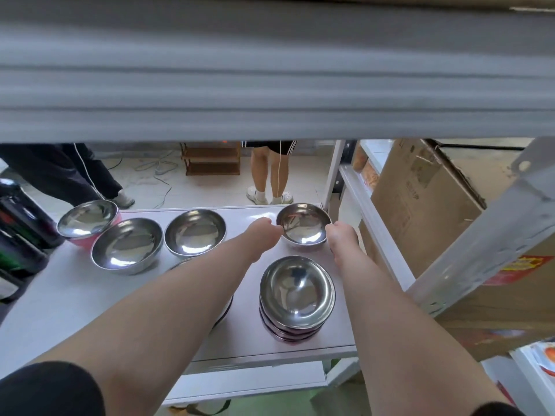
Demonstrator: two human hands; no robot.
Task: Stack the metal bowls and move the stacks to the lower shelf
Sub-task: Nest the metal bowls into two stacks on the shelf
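Both my arms reach across a white shelf (60,301). At its far right corner stands a metal bowl (303,225); my left hand (262,235) pinches its left rim and my right hand (341,237) grips its right rim. Nearer to me sits a stack of several metal bowls (297,298). Three single bowls stand in the back row: a middle bowl (195,232), a left bowl (127,246), and a far-left bowl (87,219) tilted on something pink. My left forearm hides most of another bowl (180,262).
A grey upper shelf (270,85) fills the top of the view. A metal upright (492,223) and cardboard boxes (426,205) stand to the right. Dark bottles (21,232) line the left edge. Two people's legs (270,172) and cables are beyond the shelf.
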